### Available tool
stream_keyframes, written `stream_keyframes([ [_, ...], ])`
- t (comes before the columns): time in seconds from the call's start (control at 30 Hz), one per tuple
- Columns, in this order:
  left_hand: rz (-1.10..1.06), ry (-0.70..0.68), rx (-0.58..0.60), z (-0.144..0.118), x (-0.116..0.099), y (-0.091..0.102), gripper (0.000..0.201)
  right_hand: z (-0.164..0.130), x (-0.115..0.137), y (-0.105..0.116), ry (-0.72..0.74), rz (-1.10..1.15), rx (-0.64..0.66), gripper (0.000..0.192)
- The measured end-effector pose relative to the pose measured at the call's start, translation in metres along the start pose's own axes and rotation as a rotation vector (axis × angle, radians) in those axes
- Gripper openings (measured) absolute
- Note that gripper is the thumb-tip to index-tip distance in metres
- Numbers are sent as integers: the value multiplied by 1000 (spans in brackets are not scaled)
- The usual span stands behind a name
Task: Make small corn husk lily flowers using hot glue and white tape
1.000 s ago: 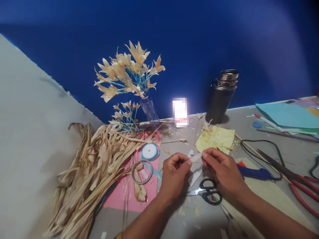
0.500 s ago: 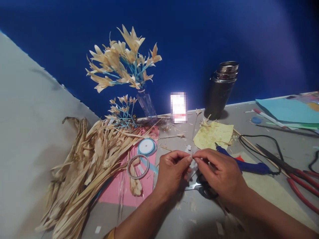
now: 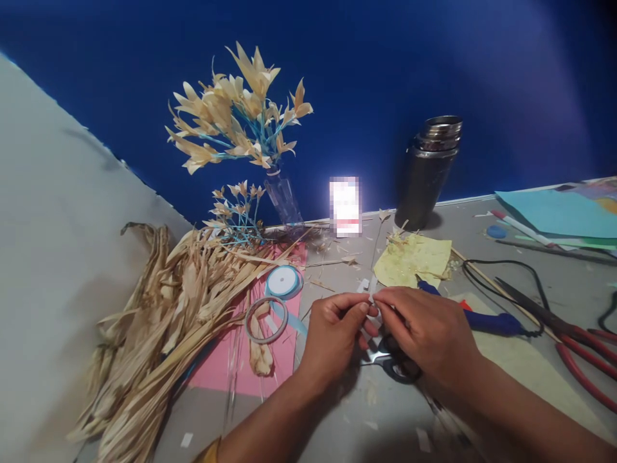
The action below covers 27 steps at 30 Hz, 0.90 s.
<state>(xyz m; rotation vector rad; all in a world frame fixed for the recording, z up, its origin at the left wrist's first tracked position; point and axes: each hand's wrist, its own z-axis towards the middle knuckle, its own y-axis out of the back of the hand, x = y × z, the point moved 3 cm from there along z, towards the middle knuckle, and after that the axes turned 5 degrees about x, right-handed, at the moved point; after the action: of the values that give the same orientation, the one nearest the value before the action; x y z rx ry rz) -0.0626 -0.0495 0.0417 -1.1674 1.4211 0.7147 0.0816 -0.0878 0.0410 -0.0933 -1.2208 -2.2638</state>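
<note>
Cluttered table (image 3: 530,283): left hand (image 3: 335,334), right hand (image 3: 427,331), both grips pinching white strip (image 3: 372,299).

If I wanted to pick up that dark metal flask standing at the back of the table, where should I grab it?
Probably around the flask's straight dark body, below the shiny ribbed top, coming in from the front, since it stands upright close to the blue wall. Its near side looks free, with only the yellow paper lying flat before it.
</note>
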Motion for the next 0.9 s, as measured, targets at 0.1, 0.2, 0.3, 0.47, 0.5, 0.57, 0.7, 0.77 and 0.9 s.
stream_keyframes([
  [0.1, 27, -15, -31, -2, 2, -3, 21, -2, 2, -2, 27, -72, 29, 32],
  [0.2, 33, -5, -29, -2, 6, -4, 23, -3, 4, -3, 68, -125, 30, 32],
  [0.3, 35, 20, -25, -2, 8, -4, 25, -4, 6, -5, 89, -169, 22, 31],
  [0.47, 28, 32, -36, -2, 8, -4, 22, -2, 6, -5, 52, -155, 0, 34],
  [0.5, 28, 39, -38, -2, 8, -4, 22, -2, 4, -5, 34, -140, -3, 33],
  [0.57, 45, 57, -43, -3, 7, -3, 20, -1, 1, -6, -17, -101, -2, 31],
  [0.7, 117, 37, -34, -3, 3, -1, 13, 0, -6, -9, -158, 22, 54, 25],
  [0.77, 150, 3, -39, -3, 1, -1, 10, -1, -7, -10, -196, 55, 74, 24],
  [0.9, 276, -67, -82, -5, 2, 0, 12, -3, -3, -11, -174, 19, 79, 29],
])
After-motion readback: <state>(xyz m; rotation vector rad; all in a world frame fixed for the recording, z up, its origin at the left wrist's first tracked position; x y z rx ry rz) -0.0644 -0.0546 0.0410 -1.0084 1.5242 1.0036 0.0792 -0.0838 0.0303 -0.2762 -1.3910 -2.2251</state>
